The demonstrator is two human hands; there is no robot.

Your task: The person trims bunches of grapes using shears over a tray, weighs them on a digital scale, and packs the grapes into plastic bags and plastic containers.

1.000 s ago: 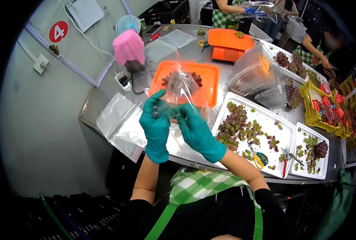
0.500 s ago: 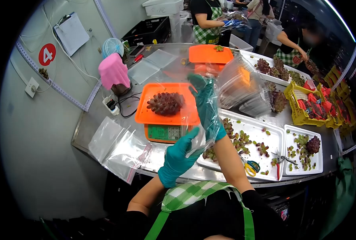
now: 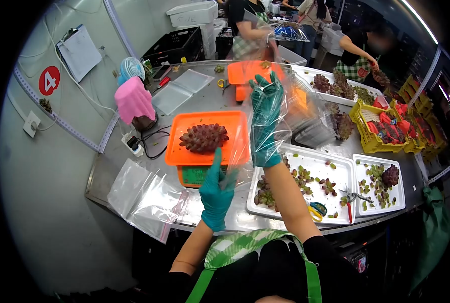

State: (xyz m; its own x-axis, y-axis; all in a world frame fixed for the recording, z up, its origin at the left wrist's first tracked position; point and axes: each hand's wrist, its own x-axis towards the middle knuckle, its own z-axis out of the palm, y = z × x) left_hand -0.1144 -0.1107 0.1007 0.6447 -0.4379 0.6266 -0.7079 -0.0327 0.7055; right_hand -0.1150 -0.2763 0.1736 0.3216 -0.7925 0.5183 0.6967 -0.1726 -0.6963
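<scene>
While the teal-gloved right hand (image 3: 267, 113) stands, fingers wide, inside a clear plastic bag (image 3: 243, 149) right of the orange rectangular tray (image 3: 187, 157), the teal-gloved left hand (image 3: 216, 198) points, its grip unclear.

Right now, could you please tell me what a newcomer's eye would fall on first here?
Probably the orange scale on the table, with a dark reddish succulent on its tray. Just right of it, the green-gloved right hand is raised, apparently inside a clear bag. On the wall at far left, a red disc with a white 4 also stands out.
</scene>
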